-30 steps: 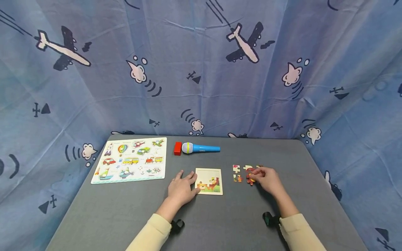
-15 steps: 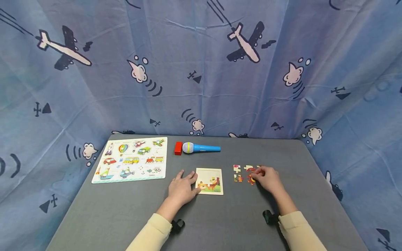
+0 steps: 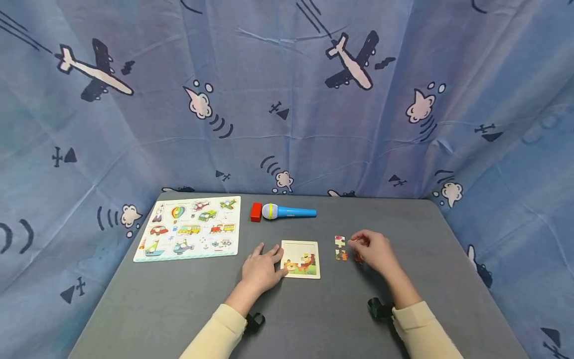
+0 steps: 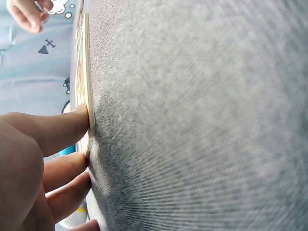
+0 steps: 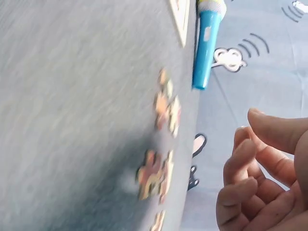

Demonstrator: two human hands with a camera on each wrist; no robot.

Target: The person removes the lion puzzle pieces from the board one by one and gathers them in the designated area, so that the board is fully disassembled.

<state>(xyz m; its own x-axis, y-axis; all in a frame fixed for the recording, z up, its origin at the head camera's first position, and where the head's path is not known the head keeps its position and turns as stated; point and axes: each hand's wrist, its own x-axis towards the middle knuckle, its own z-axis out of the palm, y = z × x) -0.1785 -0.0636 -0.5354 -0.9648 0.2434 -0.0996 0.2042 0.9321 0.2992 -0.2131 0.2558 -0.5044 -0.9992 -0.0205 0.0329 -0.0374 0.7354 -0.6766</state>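
My left hand lies at the left side of a small square wooden puzzle board, fingers spread and straight. In the left wrist view, its thumb and a finger touch the edge of the puzzle board. The board's lower part bears a cartoon animal picture. My right hand hovers over loose jigsaw pieces, fingers loosely curled, thumb near the index finger. No piece shows between those fingers in the right wrist view, where jigsaw pieces lie on the table below. Two jigsaw pieces lie left of this hand; it partly hides others.
A larger vehicle picture board lies at the left of the grey table. Behind the puzzle board are a red block and a blue toy microphone. A patterned blue curtain stands behind the table.
My right hand has lifted and shifted slightly left and away from me over the pieces. My left hand stays at the puzzle board.
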